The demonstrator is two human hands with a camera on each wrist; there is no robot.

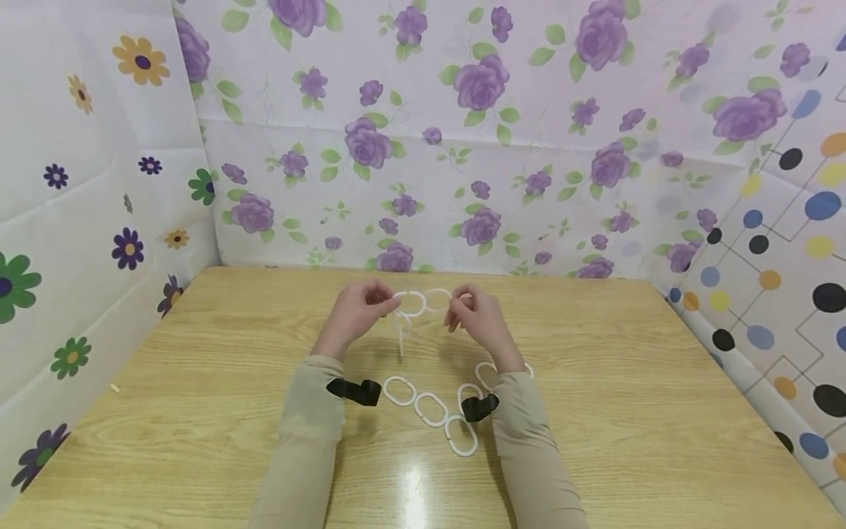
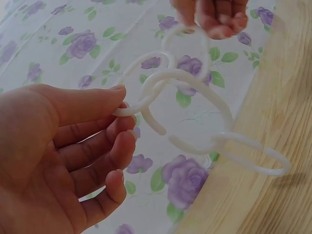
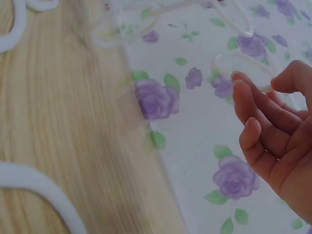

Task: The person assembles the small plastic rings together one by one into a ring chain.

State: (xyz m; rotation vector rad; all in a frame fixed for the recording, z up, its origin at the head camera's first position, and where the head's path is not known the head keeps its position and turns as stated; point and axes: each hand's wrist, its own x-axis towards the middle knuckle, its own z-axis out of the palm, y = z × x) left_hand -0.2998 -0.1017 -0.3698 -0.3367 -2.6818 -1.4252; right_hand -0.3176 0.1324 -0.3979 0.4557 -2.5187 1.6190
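Observation:
Between thumb and fingers the left hand [image 1: 360,312] pinches a white oval link [image 1: 411,303] above the table. Two more links hang below that grip; the left wrist view shows one of them [image 2: 187,73] with a gap in its side, joined to a lower link [image 2: 253,156]. The right hand [image 1: 477,316] pinches another white link [image 1: 438,300] at its right end. In the right wrist view this link [image 3: 243,66] sits at the right hand's [image 3: 278,126] fingertips. Whether the two held links are joined cannot be told in the head view.
On the wooden table [image 1: 198,411], a chain of several white links [image 1: 431,409] lies between the forearms and passes under the right wrist. Black wrist cameras [image 1: 357,391] sit on both sleeves. A small pale piece [image 1: 115,388] lies at the left edge. Patterned cloth [image 1: 423,184] surrounds the table.

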